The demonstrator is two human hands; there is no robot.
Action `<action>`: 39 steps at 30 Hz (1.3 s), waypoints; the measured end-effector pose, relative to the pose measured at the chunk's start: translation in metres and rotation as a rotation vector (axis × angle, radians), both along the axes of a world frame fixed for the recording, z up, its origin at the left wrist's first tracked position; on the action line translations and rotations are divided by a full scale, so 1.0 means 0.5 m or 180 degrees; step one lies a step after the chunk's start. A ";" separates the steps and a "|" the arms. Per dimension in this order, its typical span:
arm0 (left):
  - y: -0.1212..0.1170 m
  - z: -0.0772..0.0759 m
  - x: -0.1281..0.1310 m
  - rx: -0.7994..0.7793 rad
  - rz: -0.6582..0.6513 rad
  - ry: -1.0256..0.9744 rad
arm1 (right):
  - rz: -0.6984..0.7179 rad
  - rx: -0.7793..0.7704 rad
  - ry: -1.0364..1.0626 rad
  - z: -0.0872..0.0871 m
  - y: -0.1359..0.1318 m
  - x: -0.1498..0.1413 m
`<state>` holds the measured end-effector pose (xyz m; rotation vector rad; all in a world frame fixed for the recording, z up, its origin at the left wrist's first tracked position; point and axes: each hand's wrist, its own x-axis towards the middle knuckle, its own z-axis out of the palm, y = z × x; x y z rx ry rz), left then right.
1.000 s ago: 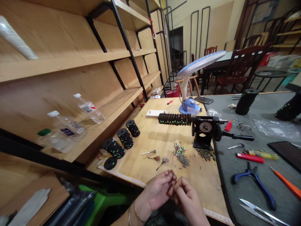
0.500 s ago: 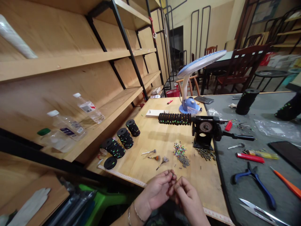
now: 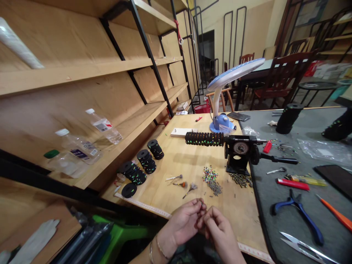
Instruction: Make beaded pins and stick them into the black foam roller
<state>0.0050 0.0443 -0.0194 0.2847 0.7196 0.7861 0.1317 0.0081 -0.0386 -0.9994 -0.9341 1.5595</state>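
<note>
My left hand (image 3: pixel 187 220) is at the front edge of the wooden table, thumb and fingertips pinched on a tiny dark piece too small to name. Close against it, my right hand (image 3: pixel 218 227) has its thumb pressed to its curled fingers; whatever they grip is hidden. Just beyond the hands lie a pile of colourful beads (image 3: pixel 209 173), a heap of small grey metal pieces (image 3: pixel 215 188) and several little brushes (image 3: pixel 192 187). A hand-cranked winder (image 3: pixel 238 150) stands behind, carrying a row of black foam spools (image 3: pixel 205 139) wound with bead-dotted line.
Black foam spools (image 3: pixel 133 173) line the table's left edge. A blue lamp (image 3: pixel 221 123) stands at the back. On the grey mat to the right lie pliers (image 3: pixel 299 216), scissors (image 3: pixel 302 247), an orange-handled tool (image 3: pixel 335 212) and a phone (image 3: pixel 335 179). Shelves with bottles (image 3: pixel 79 146) rise at left.
</note>
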 end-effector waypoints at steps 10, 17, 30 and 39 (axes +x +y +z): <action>0.000 0.001 0.001 0.0003 -0.0014 -0.0017 | -0.0022 -0.0033 -0.0002 0.005 0.000 0.000; 0.000 0.000 0.001 0.0011 -0.0016 0.0005 | 0.0004 -0.0037 -0.0045 0.004 0.001 0.000; 0.000 -0.002 0.001 0.0150 -0.0006 0.0002 | 0.0015 -0.0065 0.0083 0.005 0.002 -0.001; -0.008 0.002 0.006 0.0726 -0.0138 0.0063 | 0.0037 -0.0110 -0.0035 0.013 0.003 0.001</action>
